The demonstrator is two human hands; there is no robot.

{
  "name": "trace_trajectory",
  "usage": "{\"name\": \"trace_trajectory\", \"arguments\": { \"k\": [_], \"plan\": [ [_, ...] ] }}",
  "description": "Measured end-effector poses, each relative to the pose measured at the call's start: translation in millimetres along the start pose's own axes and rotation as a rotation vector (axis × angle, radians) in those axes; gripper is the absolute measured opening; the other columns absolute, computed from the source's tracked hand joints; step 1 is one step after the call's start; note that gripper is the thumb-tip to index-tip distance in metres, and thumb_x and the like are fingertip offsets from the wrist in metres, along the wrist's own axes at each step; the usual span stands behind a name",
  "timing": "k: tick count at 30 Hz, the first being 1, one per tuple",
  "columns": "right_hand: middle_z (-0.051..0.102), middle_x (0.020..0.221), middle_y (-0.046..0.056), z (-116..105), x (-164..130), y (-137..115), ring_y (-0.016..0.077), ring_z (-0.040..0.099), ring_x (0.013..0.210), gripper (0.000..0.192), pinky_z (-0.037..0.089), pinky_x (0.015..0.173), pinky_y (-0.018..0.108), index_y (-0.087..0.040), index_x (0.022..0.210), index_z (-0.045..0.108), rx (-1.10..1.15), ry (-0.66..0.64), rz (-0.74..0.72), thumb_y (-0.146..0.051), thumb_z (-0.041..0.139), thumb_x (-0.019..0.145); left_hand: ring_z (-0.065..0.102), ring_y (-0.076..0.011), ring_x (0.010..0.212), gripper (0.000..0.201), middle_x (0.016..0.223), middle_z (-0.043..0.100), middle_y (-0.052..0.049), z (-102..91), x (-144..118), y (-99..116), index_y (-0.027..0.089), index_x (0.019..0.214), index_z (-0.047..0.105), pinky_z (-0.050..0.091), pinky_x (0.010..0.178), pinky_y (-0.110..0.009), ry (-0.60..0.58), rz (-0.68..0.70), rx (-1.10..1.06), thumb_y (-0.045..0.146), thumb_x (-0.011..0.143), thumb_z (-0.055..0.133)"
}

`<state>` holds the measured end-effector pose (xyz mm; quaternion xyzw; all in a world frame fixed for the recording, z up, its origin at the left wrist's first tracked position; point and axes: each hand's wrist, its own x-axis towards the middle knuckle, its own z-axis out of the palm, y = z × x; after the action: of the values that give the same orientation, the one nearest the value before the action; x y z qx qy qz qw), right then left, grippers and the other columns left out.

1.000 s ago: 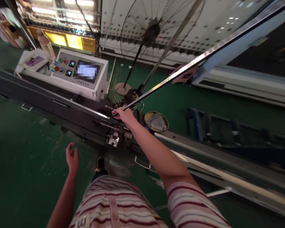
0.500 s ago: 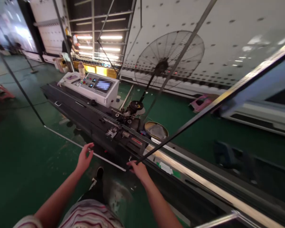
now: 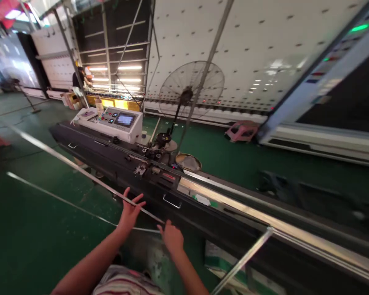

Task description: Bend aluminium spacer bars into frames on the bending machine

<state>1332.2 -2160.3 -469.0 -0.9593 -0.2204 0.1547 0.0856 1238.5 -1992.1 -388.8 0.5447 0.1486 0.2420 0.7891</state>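
Observation:
My right hand (image 3: 172, 237) is closed around the near end of a thin metal bar frame, at its corner. From there one long bar (image 3: 70, 163) of the frame runs up to the left, blurred by motion. A second thin bar (image 3: 58, 199) runs lower, over the floor. My left hand (image 3: 130, 212) has its fingers spread, with the upper bar crossing it at the fingers; whether it bears any weight I cannot tell. Just beyond both hands is the long black machine bench (image 3: 135, 180) with a metal handle (image 3: 172, 203) on its front.
A control box (image 3: 110, 123) with a screen stands on the bench. Behind are a large fan (image 3: 187, 94), a round tub (image 3: 188, 162) and a pink stool (image 3: 242, 130). A shiny bar (image 3: 242, 260) slants at lower right. A person (image 3: 79, 80) works at the back left.
The bar frame has swung round; its long side that rose to the right no longer crosses the view there. My left hand has come closer to my right, and the view has shifted right.

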Motion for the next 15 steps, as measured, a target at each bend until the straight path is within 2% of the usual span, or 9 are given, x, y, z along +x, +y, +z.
{"name": "trace_trajectory", "arguments": {
  "k": [3,4,6,9,10,11,13,15],
  "plan": [
    [0.063,0.121,0.029,-30.2,-4.1,-18.5,0.0372,0.061,0.116,0.078,0.051,0.096,0.045,-0.007,0.147,0.048,-0.042,0.082,-0.052,-0.049,0.069,0.085,0.069,-0.0263,0.111,0.1,0.144,0.055,-0.017,-38.6,14.5,15.4,0.043,0.151,0.004,0.051,0.1,-0.049,0.122,-0.051,-0.004,0.047,0.082,0.076],
    [0.061,0.127,0.027,-43.0,-2.9,-19.8,0.0365,0.059,0.12,0.077,0.05,0.098,0.045,-0.01,0.149,0.047,0.012,0.118,-0.082,-0.05,0.069,0.086,0.069,-0.0265,0.113,0.097,0.143,0.055,-0.015,-52.0,21.0,22.8,0.046,0.15,0.006,0.052,0.098,-0.048,0.144,-0.047,-0.005,0.045,0.083,0.076],
    [0.057,0.137,0.021,-69.0,3.0,-13.4,0.0325,0.055,0.124,0.064,0.049,0.102,0.045,-0.015,0.149,0.048,0.214,0.263,-0.118,-0.049,0.055,0.095,0.067,-0.0269,0.117,0.092,0.141,0.058,-0.011,-77.2,35.5,38.1,0.049,0.147,0.01,0.053,0.098,-0.05,0.171,-0.012,-0.003,0.04,0.083,0.075],
    [0.055,0.142,0.012,-98.3,16.5,9.0,0.0253,0.048,0.132,0.05,0.038,0.115,0.045,-0.021,0.141,0.055,0.539,0.662,-0.126,-0.046,0.041,0.1,0.065,-0.0281,0.121,0.088,0.134,0.064,-0.006,-110.0,54.7,57.5,0.053,0.145,0.016,0.051,0.1,-0.057,0.179,0.04,0.036,0.031,0.082,0.074],
    [0.055,0.142,0.011,-103.4,21.2,15.5,0.0244,0.046,0.134,0.048,0.034,0.118,0.046,-0.022,0.137,0.058,0.624,0.764,-0.122,-0.048,0.043,0.099,0.064,-0.0283,0.122,0.085,0.131,0.066,-0.005,-120.2,58.6,62.8,0.054,0.145,0.019,0.049,0.101,-0.059,0.188,0.051,0.055,0.029,0.083,0.072],
    [0.055,0.142,0.01,-106.1,25.7,19.7,0.0242,0.045,0.135,0.047,0.032,0.12,0.047,-0.023,0.133,0.061,0.711,0.81,-0.126,-0.05,0.046,0.097,0.064,-0.0282,0.123,0.082,0.129,0.067,-0.003,-130.2,60.9,67.5,0.055,0.144,0.022,0.048,0.103,-0.061,0.2,0.055,0.074,0.027,0.084,0.071],
    [0.057,0.139,0.01,-105.0,33.5,19.7,0.0237,0.047,0.133,0.049,0.034,0.118,0.047,-0.023,0.129,0.064,0.931,0.729,-0.178,-0.055,0.053,0.094,0.061,-0.0278,0.127,0.076,0.128,0.069,-0.001,-148.9,60.8,75.5,0.056,0.142,0.028,0.043,0.107,-0.064,0.229,0.056,0.103,0.025,0.085,0.068],
    [0.062,0.132,0.01,-98.3,39.1,9.5,0.0228,0.054,0.127,0.053,0.041,0.111,0.043,-0.023,0.127,0.065,1.169,0.513,-0.293,-0.061,0.058,0.09,0.057,-0.0271,0.132,0.072,0.129,0.068,0.0,-164.6,56.5,81.8,0.055,0.141,0.033,0.037,0.113,-0.065,0.251,0.047,0.118,0.023,0.086,0.067]
  ]
}}
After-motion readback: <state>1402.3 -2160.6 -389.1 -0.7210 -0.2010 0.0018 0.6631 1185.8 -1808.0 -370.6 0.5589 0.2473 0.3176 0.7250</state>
